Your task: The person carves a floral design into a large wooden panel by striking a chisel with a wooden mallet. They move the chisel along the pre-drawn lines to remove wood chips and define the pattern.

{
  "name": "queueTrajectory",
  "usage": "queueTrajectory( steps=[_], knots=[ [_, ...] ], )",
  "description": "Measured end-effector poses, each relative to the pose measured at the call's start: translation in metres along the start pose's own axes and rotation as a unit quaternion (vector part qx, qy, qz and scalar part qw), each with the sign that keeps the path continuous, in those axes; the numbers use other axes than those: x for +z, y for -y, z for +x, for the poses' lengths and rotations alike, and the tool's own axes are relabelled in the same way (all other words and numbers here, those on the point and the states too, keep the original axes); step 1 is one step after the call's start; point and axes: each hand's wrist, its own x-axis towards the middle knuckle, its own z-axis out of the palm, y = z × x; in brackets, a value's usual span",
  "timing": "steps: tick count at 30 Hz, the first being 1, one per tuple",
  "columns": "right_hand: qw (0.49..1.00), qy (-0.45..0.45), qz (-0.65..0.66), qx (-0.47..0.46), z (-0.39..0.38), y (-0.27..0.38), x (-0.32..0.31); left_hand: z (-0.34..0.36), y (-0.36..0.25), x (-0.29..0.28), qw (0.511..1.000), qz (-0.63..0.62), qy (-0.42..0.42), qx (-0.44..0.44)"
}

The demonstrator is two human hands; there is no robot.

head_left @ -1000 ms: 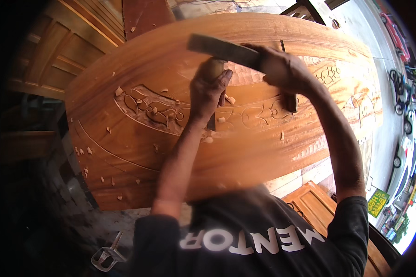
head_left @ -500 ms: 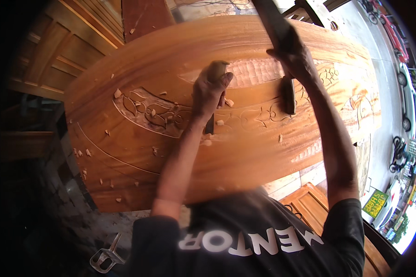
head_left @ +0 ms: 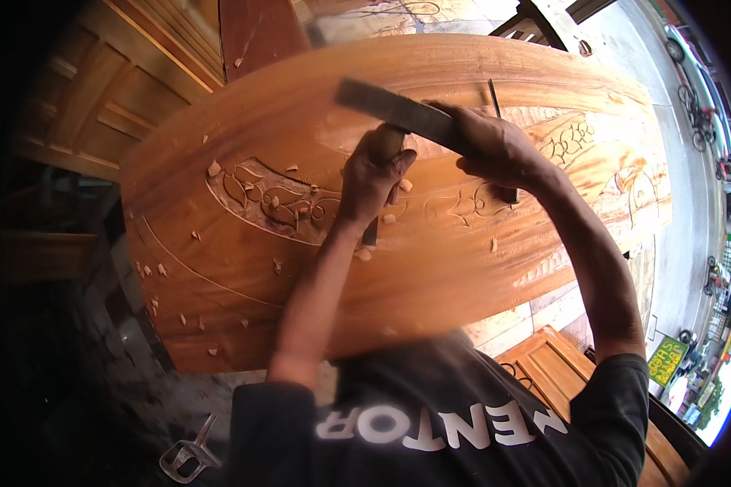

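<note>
A chisel (head_left: 370, 235) stands on the large wooden panel (head_left: 430, 284), its blade pointing down at the wood beside carved scrollwork (head_left: 256, 195). My left hand (head_left: 367, 183) is closed round its handle. In my right hand (head_left: 503, 154) is a flat wooden mallet (head_left: 394, 111), like a short bat. Its far part lies across the top of the chisel handle; whether the two touch I cannot tell. Beyond and below my right hand, parts of another dark, slim tool (head_left: 509, 196) show on the panel, its middle hidden by the hand.
Loose wood chips (head_left: 214, 169) are scattered over the panel. Panelled wooden doors (head_left: 97, 89) lean at the left. A grey metal-looking object (head_left: 190, 460) is at the lower left. Another wooden panel (head_left: 548, 369) lies at the lower right, with a street (head_left: 682, 162) beyond.
My right hand has swung the mallet down and left, from raised at the upper right to over the chisel handle. My left hand keeps its grip on the chisel in about the same place.
</note>
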Motion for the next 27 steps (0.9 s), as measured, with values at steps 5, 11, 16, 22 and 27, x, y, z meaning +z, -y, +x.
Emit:
queueTrajectory(
  steps=[5,11,16,22,27],
  knots=[
    [0.972,-0.088,0.141,0.169,0.003,-0.006,-0.014,0.005,0.009,0.001,0.999,-0.02,-0.005,-0.026],
    [0.99,0.018,0.052,0.129,-0.018,0.036,-0.022,-0.02,-0.021,0.0,0.998,-0.054,-0.016,0.028],
    [0.948,-0.193,0.23,0.11,-0.019,-0.001,-0.014,-0.005,-0.024,-0.015,0.999,-0.018,-0.023,0.035],
    [0.997,-0.032,0.016,0.075,-0.007,0.027,-0.001,-0.009,-0.013,-0.01,1.0,-0.01,-0.011,0.006],
    [0.966,-0.147,0.172,0.125,-0.01,0.02,-0.006,-0.011,-0.006,-0.003,0.997,-0.034,0.01,0.071]
  ],
)
